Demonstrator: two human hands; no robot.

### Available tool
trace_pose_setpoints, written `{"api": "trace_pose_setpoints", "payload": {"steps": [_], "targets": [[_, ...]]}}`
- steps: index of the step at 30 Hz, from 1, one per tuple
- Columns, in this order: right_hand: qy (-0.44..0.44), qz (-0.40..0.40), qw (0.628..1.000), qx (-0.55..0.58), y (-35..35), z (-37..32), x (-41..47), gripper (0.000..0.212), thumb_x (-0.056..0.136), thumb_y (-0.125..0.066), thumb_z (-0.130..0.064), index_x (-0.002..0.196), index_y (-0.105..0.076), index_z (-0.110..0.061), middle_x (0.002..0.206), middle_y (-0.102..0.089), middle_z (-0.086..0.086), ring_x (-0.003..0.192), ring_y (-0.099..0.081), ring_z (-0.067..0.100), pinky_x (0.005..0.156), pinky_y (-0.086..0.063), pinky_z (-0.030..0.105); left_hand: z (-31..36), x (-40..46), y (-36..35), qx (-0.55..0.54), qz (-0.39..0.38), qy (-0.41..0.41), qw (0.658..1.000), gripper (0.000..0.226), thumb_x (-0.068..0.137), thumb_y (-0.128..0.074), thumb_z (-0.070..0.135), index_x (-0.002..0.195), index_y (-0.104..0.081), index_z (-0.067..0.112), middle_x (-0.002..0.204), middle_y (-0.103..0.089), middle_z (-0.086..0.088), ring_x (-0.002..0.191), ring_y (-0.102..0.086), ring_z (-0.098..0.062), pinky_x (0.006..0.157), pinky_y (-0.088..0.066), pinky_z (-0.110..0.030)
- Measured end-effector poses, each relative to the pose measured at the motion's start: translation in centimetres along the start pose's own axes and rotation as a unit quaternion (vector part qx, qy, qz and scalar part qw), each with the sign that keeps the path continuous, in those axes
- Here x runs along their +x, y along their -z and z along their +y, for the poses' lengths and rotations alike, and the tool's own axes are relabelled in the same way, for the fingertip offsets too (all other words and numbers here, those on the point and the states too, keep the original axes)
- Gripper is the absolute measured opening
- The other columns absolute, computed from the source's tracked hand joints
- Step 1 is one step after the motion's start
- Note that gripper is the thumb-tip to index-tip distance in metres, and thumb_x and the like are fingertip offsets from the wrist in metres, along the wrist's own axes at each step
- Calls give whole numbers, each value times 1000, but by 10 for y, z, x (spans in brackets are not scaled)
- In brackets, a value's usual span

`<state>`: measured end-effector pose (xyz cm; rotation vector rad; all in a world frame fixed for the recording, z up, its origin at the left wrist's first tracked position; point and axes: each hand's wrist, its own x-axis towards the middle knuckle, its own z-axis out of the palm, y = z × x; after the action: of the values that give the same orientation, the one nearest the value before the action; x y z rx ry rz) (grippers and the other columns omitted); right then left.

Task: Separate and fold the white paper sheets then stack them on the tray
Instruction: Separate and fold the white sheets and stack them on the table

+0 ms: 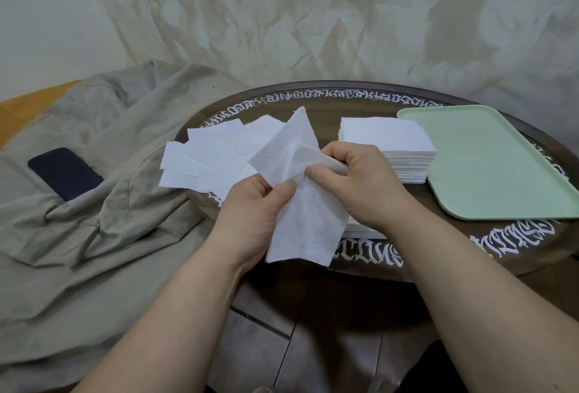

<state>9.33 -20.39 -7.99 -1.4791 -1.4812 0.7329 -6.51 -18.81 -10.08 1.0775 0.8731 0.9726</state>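
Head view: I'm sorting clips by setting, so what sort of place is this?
Probably a room at home, not a workshop: a low round table with white lettering, a rumpled beige cloth with a dark phone on it, and draped fabric behind.

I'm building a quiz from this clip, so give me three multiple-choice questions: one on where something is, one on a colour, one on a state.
1. Where is the phone?
A. on the tray
B. on the beige cloth
C. on the neat stack

2. What colour is the tray?
A. pale green
B. red
C. black

3. What are the hands doing?
A. resting flat
B. holding one sheet
C. lifting the tray

Answers: 1 B, it lies on the cloth left of the table. 2 A, mint-coloured surface. 3 B, left hand and right hand pinch the sheet.
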Motion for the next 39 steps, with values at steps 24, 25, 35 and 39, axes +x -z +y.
{"api": "trace_pose_setpoints", "payload": {"steps": [24,25,35,39], "targets": [[-43,22,938,344,17,-2,1,11,78,-71,-5,83,-65,-13,86,-68,9,81,-62,24,73,-51,34,11,9,18,67,59,-51,995,39,100,-51,16,74,-79,19,91,-76,-7,88,-68,-24,90,-50,-48],[-53,7,939,339,14,-1,1,10,82,-69,-4,87,-65,-11,88,-68,10,82,-62,24,73,-52,34,10,9,17,84,48,-47,994,34,99,-54,19,77,-80,19,93,-76,-10,89,-67,-26,89,-49,-50],[-42,-37,976,209,5,4,1,12,90,-63,-4,85,-65,-15,87,-70,6,81,-66,20,78,-53,41,10,3,6,99,35,-26,994,34,104,-42,34,94,-71,18,86,-75,1,75,-69,-14,59,-48,-24],[-26,-49,983,178,4,3,0,19,90,-64,-6,78,-64,-22,77,-68,-5,75,-64,12,68,-51,29,6,6,11,176,-32,-41,983,27,87,-56,41,106,-69,26,102,-76,3,95,-71,-16,74,-52,-33]]}}
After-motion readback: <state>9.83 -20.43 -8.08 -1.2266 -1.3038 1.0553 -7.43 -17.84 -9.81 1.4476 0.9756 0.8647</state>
